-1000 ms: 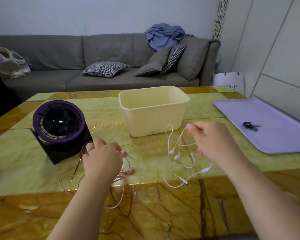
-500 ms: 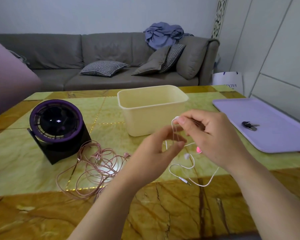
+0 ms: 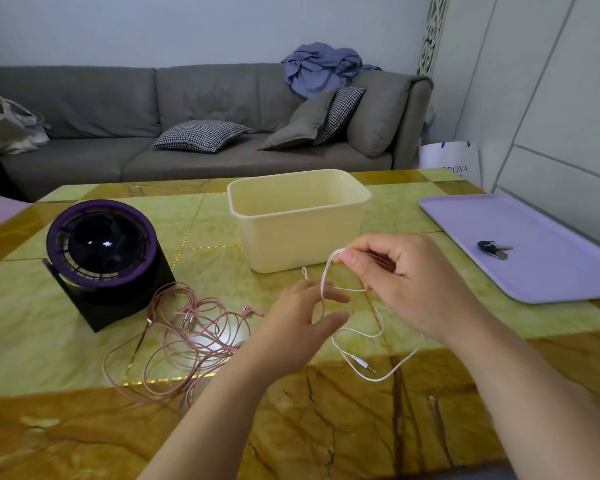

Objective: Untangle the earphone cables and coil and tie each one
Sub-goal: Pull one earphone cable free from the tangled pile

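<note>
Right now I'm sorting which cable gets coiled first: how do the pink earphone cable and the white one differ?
The pink earphone cable lies untouched on the table in tangled loops; the white earphone cable is lifted, pinched by the right hand, with the left hand at it. Pink sits beside the fan; white is before the tub. Both remain uncoiled.

2 bare forearms, no sleeves; left hand and right hand without rings.
</note>
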